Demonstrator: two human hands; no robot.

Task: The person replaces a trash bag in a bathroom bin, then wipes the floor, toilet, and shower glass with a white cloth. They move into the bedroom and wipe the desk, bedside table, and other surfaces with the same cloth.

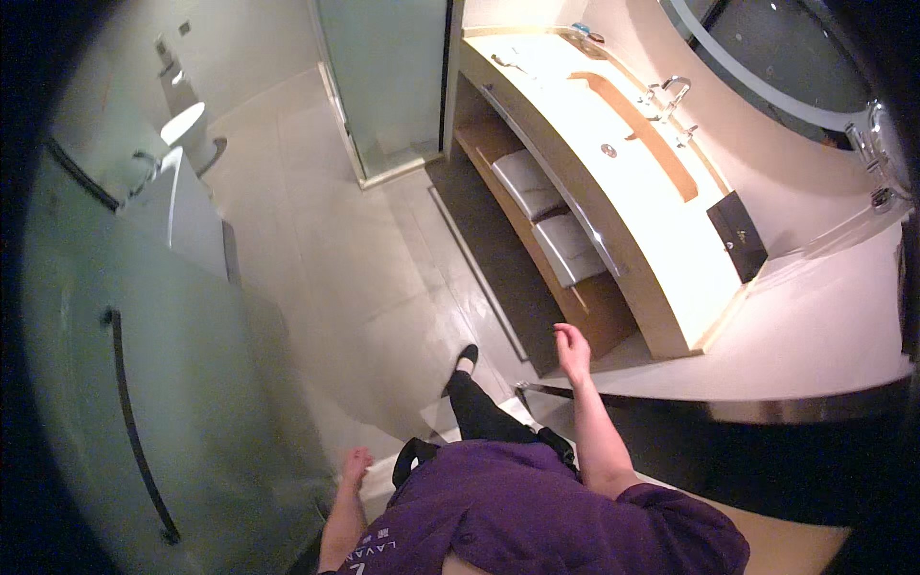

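Note:
My left hand [356, 466] hangs low beside my body, near the edge of the frosted glass door [201, 402]; I see nothing held in it, and its fingers are blurred. My right hand [573, 351] hangs in front of me on the other side, with slightly curled fingers and nothing visible in it. It appears near the lower end of the washbasin counter [654, 287]. Folded white towels [528, 183] lie on the wooden shelf under that counter. A dark box [738, 236] stands at the counter's near end, beyond my right hand.
A curved white basin counter carries a chrome faucet [672, 97] and a drain [609, 150]. A round mirror [783, 65] hangs above it. A frosted glass panel [392, 86] stands at the far side. At left are a toilet [183, 123] and a black door handle [129, 424].

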